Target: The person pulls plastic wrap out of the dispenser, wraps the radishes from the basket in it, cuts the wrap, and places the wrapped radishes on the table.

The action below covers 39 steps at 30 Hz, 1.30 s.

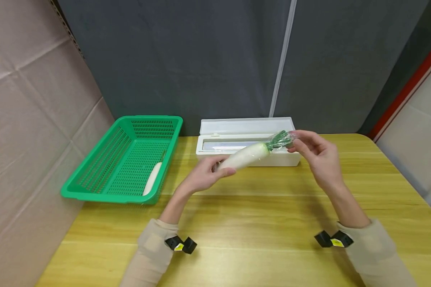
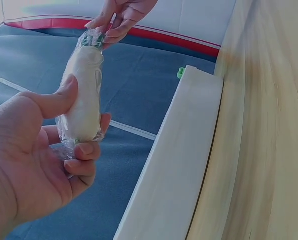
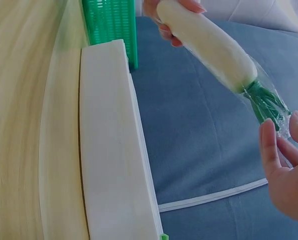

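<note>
A white radish (image 1: 247,156) with green leaf stalks, wrapped in clear plastic film, is held up at a slant over the front of a white box. My left hand (image 1: 206,173) grips its lower white end, thumb on the near side and fingers curled round beneath, as the left wrist view shows. At the leafy end, my right hand (image 1: 317,156) pinches the gathered film (image 3: 282,129) between thumb and fingers. The white box (image 1: 273,160) stands behind with its lid (image 1: 244,126) raised.
On the left, a green plastic basket (image 1: 117,197) holds another white radish (image 1: 152,179) along its right wall. The wooden table (image 1: 258,231) ends at a dark grey curtain (image 1: 186,59) behind the box. Pale walls flank both sides.
</note>
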### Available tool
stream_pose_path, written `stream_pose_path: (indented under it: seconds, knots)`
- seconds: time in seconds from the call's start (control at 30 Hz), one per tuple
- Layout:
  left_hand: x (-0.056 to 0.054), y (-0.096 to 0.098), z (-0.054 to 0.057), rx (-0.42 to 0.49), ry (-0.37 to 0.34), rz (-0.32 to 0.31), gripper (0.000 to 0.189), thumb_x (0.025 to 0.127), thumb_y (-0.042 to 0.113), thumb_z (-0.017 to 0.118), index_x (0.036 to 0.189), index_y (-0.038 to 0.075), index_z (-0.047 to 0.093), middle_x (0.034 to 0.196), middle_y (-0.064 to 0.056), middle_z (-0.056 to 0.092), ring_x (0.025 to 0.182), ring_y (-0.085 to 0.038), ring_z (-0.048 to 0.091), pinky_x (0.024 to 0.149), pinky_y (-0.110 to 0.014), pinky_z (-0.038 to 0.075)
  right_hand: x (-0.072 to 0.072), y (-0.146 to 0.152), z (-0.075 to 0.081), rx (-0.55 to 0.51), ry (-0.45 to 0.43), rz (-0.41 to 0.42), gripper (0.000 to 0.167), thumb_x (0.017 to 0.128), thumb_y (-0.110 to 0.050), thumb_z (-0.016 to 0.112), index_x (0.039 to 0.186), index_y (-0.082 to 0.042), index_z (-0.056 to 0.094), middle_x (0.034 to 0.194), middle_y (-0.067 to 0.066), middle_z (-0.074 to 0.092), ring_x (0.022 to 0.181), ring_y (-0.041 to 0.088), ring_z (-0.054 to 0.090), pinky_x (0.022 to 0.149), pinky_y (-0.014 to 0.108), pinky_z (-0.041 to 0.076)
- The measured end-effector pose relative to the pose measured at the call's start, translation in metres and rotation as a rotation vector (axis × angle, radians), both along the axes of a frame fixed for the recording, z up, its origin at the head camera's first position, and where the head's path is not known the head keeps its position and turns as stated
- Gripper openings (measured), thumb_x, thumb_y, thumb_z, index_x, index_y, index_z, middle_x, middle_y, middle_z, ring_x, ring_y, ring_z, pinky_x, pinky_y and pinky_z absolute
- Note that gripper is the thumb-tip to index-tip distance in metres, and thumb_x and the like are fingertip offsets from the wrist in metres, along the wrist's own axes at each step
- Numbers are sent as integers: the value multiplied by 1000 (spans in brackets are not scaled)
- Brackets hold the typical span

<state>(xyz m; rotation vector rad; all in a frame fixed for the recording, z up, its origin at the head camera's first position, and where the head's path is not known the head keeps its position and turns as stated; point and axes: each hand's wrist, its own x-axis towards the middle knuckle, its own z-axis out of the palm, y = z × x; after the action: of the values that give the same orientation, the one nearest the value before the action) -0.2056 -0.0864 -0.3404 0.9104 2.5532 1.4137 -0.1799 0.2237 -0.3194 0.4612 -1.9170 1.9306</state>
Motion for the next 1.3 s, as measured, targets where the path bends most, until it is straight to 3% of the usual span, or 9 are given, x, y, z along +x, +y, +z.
stream_pose_path:
  seconds: [0.27,0.37,0.6,0.83,0.93,1.1,1.3]
  knots:
    - [3,6,0,41,-21,19,29,98,23,69,120,5,68,88,-4,61,76,-18,51,64,-29,42,1,-14,-3,-128,38,119,52,94,15,58,143,5,46,119,11,63,82,15,71,78,27,58]
    - [4,10,-2,63,-35,31,32,98,23,68,124,4,66,92,-6,62,77,-19,52,64,-29,43,1,-19,-7,-105,-9,156,51,96,12,58,145,4,44,123,9,62,84,14,71,77,26,58]
    - [9,20,-5,143,-66,32,36,97,25,70,127,7,63,99,-7,64,78,-19,54,64,-30,46,1,-31,-17,91,-100,268,42,99,3,61,137,13,46,115,6,64,86,14,70,75,28,59]
    - [12,27,-9,167,-85,24,48,94,35,74,133,10,60,109,-5,65,84,-20,57,66,-31,49,2,-39,-19,160,-87,248,29,99,1,62,123,12,52,92,8,69,79,14,69,71,28,58]
    - [12,30,-13,181,-88,3,53,93,38,73,136,11,59,113,-3,64,85,-19,58,68,-31,49,2,-41,-20,135,-78,240,24,99,1,61,119,10,53,89,9,69,77,16,69,69,30,58]
    - [11,33,-17,178,-72,-39,51,96,31,72,140,12,56,115,-3,64,86,-20,57,68,-30,50,3,-42,-19,64,-63,232,18,98,2,62,114,6,55,88,9,70,74,18,68,68,30,58]
    - [10,32,-16,187,-77,-73,43,100,21,65,141,10,56,117,-5,65,82,-24,60,71,-43,56,4,-43,-16,-52,-60,213,19,97,6,62,114,1,55,88,7,69,72,17,67,67,28,58]
